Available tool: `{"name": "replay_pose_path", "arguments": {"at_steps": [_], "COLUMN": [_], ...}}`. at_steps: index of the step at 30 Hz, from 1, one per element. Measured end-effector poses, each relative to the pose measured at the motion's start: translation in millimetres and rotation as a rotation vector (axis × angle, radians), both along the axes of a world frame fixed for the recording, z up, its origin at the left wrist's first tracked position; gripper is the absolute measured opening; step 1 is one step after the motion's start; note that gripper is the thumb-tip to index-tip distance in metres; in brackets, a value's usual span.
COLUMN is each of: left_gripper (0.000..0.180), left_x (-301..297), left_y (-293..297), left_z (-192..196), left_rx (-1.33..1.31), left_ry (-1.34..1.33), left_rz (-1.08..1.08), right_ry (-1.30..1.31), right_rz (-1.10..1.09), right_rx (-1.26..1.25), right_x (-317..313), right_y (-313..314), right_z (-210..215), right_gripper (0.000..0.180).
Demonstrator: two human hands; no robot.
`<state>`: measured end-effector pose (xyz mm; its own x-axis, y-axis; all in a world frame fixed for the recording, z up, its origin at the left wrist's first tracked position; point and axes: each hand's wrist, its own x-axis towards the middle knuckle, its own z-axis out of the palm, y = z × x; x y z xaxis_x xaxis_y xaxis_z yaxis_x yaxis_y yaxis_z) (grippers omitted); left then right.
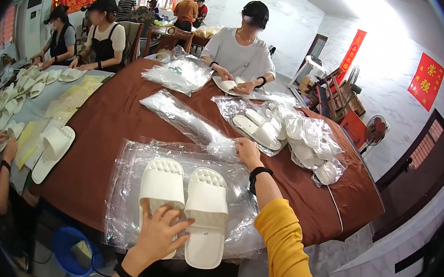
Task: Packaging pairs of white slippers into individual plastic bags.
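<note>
Two white slippers [185,198] lie side by side on a stack of clear plastic bags [121,209] at the near edge of the brown-covered table [101,128]. My left hand [158,236] rests with spread fingers on the heel of the left slipper. My right hand [247,152], with a black wristband and yellow sleeve, reaches forward and pinches the end of a long crumpled clear bag [186,119] beyond the slippers.
A heap of bagged white slippers [296,137] lies to the right. Across the table a person in white holds a slipper [226,85]. More clear bags [180,74] lie at the far side. At left, people sit by rows of slippers [26,87] and yellow sheets [72,99].
</note>
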<state>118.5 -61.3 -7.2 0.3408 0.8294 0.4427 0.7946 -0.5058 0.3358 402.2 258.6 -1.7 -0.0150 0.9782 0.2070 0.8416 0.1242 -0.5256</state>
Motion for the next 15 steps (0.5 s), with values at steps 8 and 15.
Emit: {"name": "replay_pose_path", "arguments": {"at_steps": [8, 15], "left_gripper": [0.037, 0.037], "left_x": [0.9, -0.4], "left_y": [0.8, 1.8], "left_z": [1.7, -3.6], "left_rx": [0.042, 0.013], "left_ry": [0.027, -0.005], "left_rz": [-0.006, -0.011], "right_ry": [-0.029, 0.088], "right_rz": [-0.045, 0.021], "right_rx": [0.177, 0.140], "right_x": [8.9, 44.5], "right_y": [-16.1, -44.3], "right_z": [11.4, 36.4], "right_gripper": [0.023, 0.022]}}
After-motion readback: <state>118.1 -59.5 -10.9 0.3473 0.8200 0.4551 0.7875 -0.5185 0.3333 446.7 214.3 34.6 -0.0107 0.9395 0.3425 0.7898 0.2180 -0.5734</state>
